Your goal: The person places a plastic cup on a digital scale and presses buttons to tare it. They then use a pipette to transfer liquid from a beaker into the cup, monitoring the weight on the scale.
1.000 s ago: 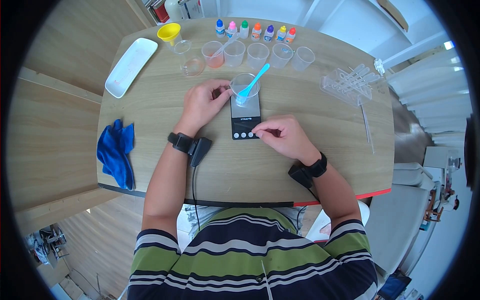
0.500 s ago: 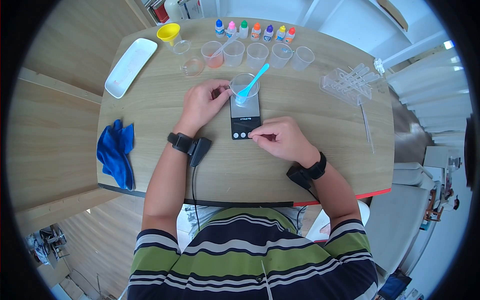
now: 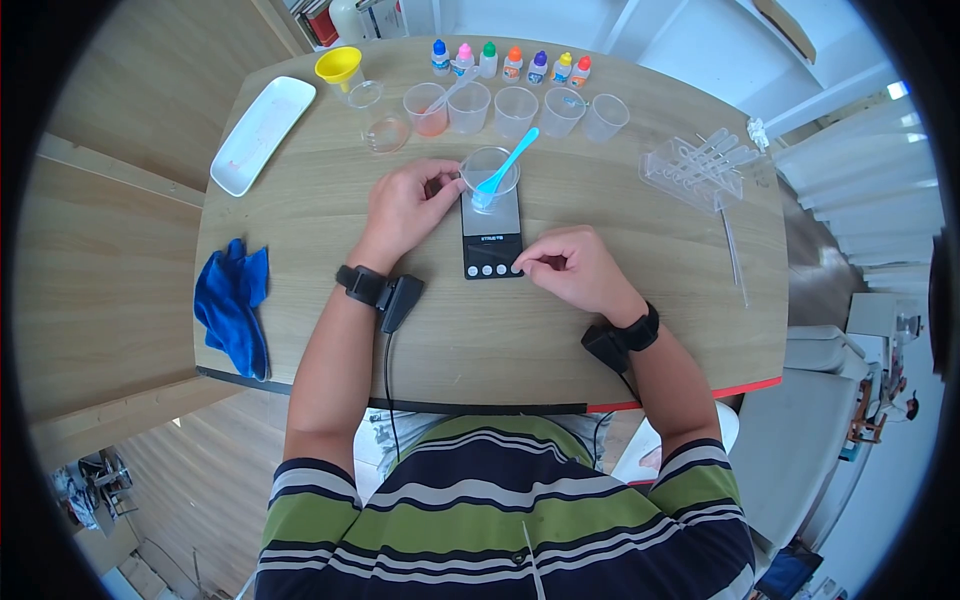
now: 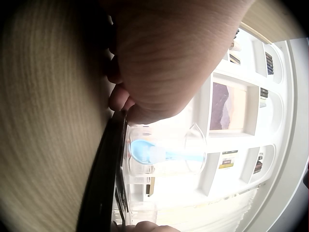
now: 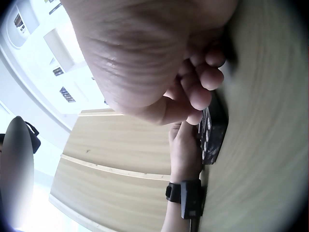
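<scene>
A black digital scale (image 3: 491,255) lies on the table with a clear plastic cup (image 3: 474,167) on its platform. A light blue spoon (image 3: 512,160) leans inside the cup, handle up over the rim. My left hand (image 3: 402,207) is at the scale's far left corner, beside the cup; in the left wrist view its thumb and a finger (image 4: 118,98) pinch the scale's edge. My right hand (image 3: 573,267) is at the near right corner, fingers loosely curled, with fingertips (image 5: 194,117) at the row of round buttons (image 5: 207,126). It holds nothing.
Clear cups (image 3: 516,112) stand in a row behind the scale, one holding pinkish liquid (image 3: 430,121). Several dropper bottles (image 3: 513,66) are behind them. A yellow funnel (image 3: 338,66), white tray (image 3: 262,135) and blue cloth (image 3: 233,308) are left; a rack of pipettes (image 3: 690,172) is right.
My right hand moved slightly left along the scale's buttons, then back right to the near right corner. My left hand, the cup and the spoon have stayed in place.
</scene>
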The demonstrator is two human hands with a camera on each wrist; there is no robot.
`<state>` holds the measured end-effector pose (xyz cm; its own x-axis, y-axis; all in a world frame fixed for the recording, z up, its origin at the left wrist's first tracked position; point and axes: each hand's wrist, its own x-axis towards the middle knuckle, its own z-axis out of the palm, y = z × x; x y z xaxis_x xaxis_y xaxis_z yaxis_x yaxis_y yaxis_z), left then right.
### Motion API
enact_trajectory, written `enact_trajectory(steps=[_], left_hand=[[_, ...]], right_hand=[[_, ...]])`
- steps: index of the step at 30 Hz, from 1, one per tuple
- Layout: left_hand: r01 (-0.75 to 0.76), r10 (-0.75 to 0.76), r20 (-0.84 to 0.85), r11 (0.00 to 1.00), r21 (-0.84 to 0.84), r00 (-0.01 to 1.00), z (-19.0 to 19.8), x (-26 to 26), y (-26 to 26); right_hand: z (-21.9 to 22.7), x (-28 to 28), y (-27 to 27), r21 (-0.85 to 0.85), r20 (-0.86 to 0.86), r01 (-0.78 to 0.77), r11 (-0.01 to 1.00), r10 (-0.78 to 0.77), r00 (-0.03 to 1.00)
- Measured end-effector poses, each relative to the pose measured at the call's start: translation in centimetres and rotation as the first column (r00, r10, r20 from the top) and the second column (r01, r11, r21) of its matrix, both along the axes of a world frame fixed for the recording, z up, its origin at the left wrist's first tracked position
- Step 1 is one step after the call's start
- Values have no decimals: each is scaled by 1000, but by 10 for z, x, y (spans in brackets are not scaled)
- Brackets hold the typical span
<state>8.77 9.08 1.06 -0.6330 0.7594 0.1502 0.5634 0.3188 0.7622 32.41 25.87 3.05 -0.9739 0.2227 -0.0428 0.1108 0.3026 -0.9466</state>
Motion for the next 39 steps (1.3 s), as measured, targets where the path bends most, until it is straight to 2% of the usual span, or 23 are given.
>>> enact_trajectory(steps=[6, 10, 13, 15, 16, 18, 20, 22, 23, 24, 25, 27, 30, 33, 37, 39], left_hand=[[2, -2, 2, 1000, 0, 1000, 0, 0, 0], [0, 0, 7, 1000, 7, 1000, -1, 0, 0], [0, -1, 29, 1000, 30, 1000, -3, 0, 1], [-1, 1, 22, 1000, 17, 1000, -3, 0, 0], [-9, 8, 24, 1000, 10, 1000, -3, 0, 0], [-9, 7, 44, 998, 60, 999, -15, -4, 0], [-9, 1, 67, 994, 111, 998, -21, -7, 0], [26, -63, 226, 987, 161, 972, -23, -13, -3], [36, -71, 218, 986, 161, 973, -23, -15, -5], [100, -141, 220, 977, 189, 965, -21, -18, -7], [163, -209, 216, 963, 214, 954, -15, -19, -9], [207, -250, 185, 953, 222, 951, -5, -16, -12], [286, -321, 124, 929, 236, 939, 7, -8, -10], [333, -358, 81, 915, 228, 930, 3, -5, -5], [295, -331, 150, 931, 217, 932, 12, 8, -1], [247, -312, 247, 933, 261, 917, 16, 18, 4]], right_hand=[[4, -2, -3, 180, -67, -46, 982, 59, 996], [5, -2, -4, 193, -82, -38, 980, 55, 995], [1, -3, -2, 130, -67, -37, 991, 46, 997], [-4, -2, 4, -105, -31, 45, 993, -49, 998], [-4, -2, 9, -113, -41, 52, 992, -57, 998], [-3, -3, 22, -346, 65, 72, 935, -53, 996], [-3, -4, 28, -414, 34, 92, 906, -86, 996], [-2, -2, 32, -473, 6, 109, 874, -121, 993], [-2, -2, 33, -547, 24, 141, 825, -153, 988], [-2, -2, 35, -617, 41, 166, 769, -180, 983], [-3, -2, 38, -620, 27, 160, 768, -183, 983], [-7, -3, 43, -713, 18, 125, 690, -160, 987], [-8, -4, 45, -741, -7, 92, 666, -145, 989], [-9, -5, 44, -742, 2, 96, 664, -141, 990], [-15, -8, 47, -733, -29, 60, 677, -119, 992], [-16, -8, 48, -724, -23, 61, 687, -113, 993]])
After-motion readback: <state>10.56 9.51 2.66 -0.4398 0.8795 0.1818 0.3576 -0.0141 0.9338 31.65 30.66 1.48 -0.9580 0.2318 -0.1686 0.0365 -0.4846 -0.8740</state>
